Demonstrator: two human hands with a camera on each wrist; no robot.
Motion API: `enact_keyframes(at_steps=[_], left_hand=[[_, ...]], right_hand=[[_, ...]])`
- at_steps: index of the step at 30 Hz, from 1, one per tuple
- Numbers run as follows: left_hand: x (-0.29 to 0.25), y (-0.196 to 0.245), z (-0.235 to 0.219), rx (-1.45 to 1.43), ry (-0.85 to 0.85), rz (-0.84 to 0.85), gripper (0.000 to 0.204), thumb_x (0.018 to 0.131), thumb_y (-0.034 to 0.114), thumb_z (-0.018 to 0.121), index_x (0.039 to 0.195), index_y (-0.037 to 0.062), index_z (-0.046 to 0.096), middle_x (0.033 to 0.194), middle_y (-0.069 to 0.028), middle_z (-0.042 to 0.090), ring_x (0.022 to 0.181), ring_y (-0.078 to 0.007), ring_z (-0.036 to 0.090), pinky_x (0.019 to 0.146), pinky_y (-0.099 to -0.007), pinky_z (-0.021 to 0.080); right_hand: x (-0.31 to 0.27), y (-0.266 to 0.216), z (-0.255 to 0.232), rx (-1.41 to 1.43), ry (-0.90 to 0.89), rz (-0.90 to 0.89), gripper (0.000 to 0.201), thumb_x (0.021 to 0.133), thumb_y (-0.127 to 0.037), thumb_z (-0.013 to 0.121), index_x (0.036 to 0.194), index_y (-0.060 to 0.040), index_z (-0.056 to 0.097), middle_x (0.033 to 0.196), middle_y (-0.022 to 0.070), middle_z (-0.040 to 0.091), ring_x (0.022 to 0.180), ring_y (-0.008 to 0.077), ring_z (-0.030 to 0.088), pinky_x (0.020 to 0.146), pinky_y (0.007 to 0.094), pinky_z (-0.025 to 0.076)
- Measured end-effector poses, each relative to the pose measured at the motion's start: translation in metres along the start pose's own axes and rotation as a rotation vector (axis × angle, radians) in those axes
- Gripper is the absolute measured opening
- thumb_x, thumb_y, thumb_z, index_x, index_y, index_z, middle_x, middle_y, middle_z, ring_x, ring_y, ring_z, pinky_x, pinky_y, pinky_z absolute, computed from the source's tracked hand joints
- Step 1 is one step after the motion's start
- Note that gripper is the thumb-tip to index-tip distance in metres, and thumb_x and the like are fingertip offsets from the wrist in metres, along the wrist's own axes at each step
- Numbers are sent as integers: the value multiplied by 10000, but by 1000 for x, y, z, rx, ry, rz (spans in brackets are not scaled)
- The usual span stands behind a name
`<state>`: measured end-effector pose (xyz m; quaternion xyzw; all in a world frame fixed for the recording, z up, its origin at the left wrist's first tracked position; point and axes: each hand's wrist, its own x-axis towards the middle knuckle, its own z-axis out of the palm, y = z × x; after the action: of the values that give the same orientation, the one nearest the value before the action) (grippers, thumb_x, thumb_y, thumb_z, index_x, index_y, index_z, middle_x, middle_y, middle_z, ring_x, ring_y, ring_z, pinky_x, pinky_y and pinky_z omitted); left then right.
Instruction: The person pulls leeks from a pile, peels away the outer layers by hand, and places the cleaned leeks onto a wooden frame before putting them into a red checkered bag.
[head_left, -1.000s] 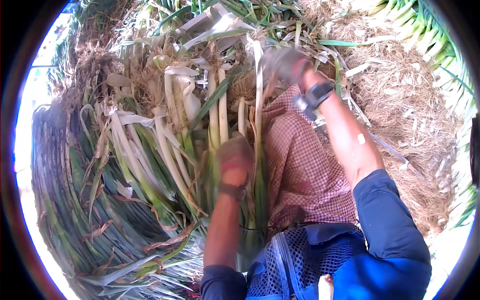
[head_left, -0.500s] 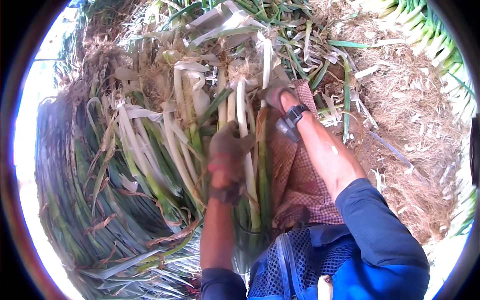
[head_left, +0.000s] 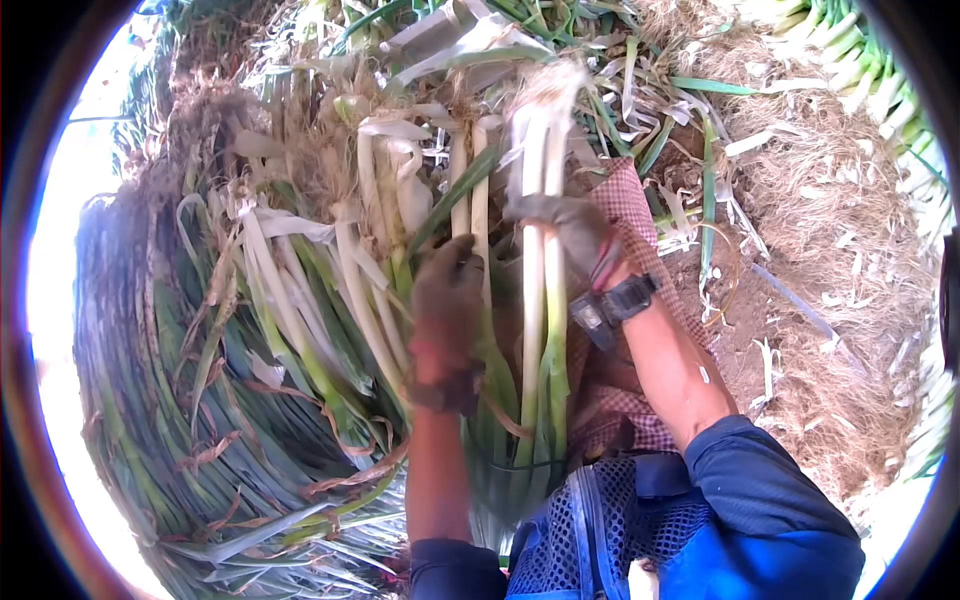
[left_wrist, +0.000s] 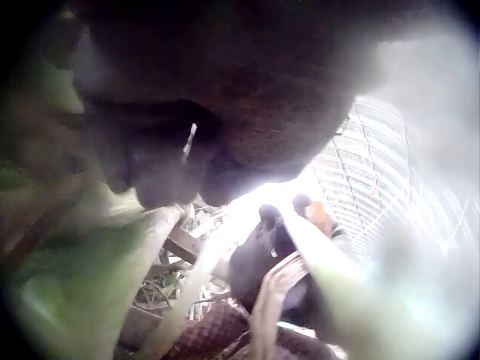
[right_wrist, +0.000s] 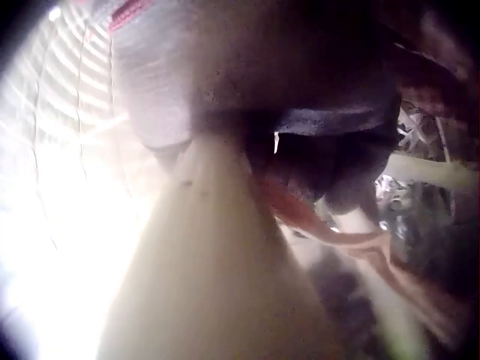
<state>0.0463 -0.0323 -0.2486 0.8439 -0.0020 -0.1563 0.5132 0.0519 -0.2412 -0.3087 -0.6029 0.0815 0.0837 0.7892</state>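
My gloved right hand (head_left: 570,230) grips two long green onions (head_left: 533,280) side by side by their white shafts. Their rooty ends point away, and the green leaves run back toward my body. In the right wrist view a pale shaft (right_wrist: 210,255) passes under the curled fingers (right_wrist: 330,165). Just to the left, my gloved left hand (head_left: 447,290) is at another onion shaft (head_left: 480,200), its fingertips bent over the stalks. The left wrist view shows its dark fingers (left_wrist: 157,172) above a green-white stalk (left_wrist: 82,277); I cannot tell whether they grip it.
A thick pile of untrimmed onions (head_left: 200,380) fills the left side. Dry roots (head_left: 830,220) cover the ground at right, with trimmed onions (head_left: 850,80) lined up beyond. A checkered cloth (head_left: 640,210) covers my leg. A thin dark hoop (head_left: 515,466) crosses the leaves near my body.
My right hand has come back from the upper right and now holds two onions. The left hand held a shaft half a second ago and has since shifted slightly left, off that shaft.
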Motion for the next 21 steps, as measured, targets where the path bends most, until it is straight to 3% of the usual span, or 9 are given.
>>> enact_keyframes(at_steps=[2, 6, 7, 10, 12, 15, 18, 20, 21], left_hand=[[0, -11, -4, 419, 245, 54, 375, 934, 126, 732, 1266, -38, 670, 1146, -186, 743, 1031, -242, 722, 927, -338, 551], [9, -6, 1, 760, 52, -31, 458, 889, 180, 801, 1271, -32, 664, 1162, -198, 741, 1034, -269, 729, 921, -365, 553], [16, -16, 1, 663, 22, -89, 489, 879, 213, 813, 1271, -38, 662, 1159, -193, 742, 1020, -257, 726, 916, -361, 551], [14, -16, -13, 454, -67, -200, 518, 876, 255, 821, 1267, -45, 664, 1152, -171, 741, 997, -226, 712, 905, -347, 544], [9, -5, -26, 224, -195, -285, 512, 888, 274, 813, 1258, -50, 670, 1145, -140, 737, 979, -188, 688, 894, -328, 535], [-2, 6, -36, -9, -331, -360, 509, 900, 293, 806, 1248, -54, 676, 1137, -108, 733, 961, -151, 664, 883, -309, 526], [-23, 13, -37, -241, -388, -170, 434, 942, 318, 758, 1210, -22, 718, 1086, -77, 756, 950, -127, 648, 876, -298, 498], [-31, 14, -39, -321, -369, -189, 421, 955, 313, 750, 1216, -17, 718, 1104, -69, 750, 967, -123, 641, 882, -290, 493], [-37, 15, -40, -402, -353, -220, 409, 968, 308, 742, 1221, -11, 717, 1122, -60, 745, 983, -119, 635, 889, -282, 487]], right_hand=[[3, -11, -1, 192, 70, 153, 332, 1022, -217, 651, 1262, 6, 705, 1254, 180, 727, 1131, 195, 716, 1001, 280, 565], [12, -2, 26, 42, 65, 362, 320, 1040, -248, 595, 1224, -30, 739, 1146, 181, 753, 1083, 196, 714, 985, 288, 541], [23, 24, 23, -504, -78, 249, 342, 1033, -229, 592, 1197, 37, 729, 1151, 187, 752, 1097, 200, 706, 982, 304, 538], [21, 25, 37, -145, -48, 452, 348, 1027, -212, 608, 1194, 74, 717, 1204, 187, 743, 1125, 188, 700, 1008, 293, 530], [18, 35, 39, 144, -107, 202, 324, 1035, -188, 615, 1230, 51, 715, 1228, 161, 740, 1121, 177, 696, 1019, 287, 526], [-9, 14, 26, 323, -97, 215, 300, 1036, -158, 622, 1252, 29, 715, 1225, 131, 745, 1120, 164, 692, 1024, 283, 529], [-29, 1, 14, 290, -163, 94, 285, 1021, -143, 650, 1232, 40, 710, 1213, 129, 747, 1100, 180, 707, 1011, 301, 550], [-42, -15, 11, -7, -138, -112, 248, 1004, -130, 666, 1188, 26, 723, 1216, 137, 744, 1108, 202, 716, 1011, 308, 562], [-42, -14, 12, -7, -144, -117, 248, 1004, -130, 666, 1188, 26, 723, 1216, 137, 744, 1108, 202, 716, 1011, 308, 562]])
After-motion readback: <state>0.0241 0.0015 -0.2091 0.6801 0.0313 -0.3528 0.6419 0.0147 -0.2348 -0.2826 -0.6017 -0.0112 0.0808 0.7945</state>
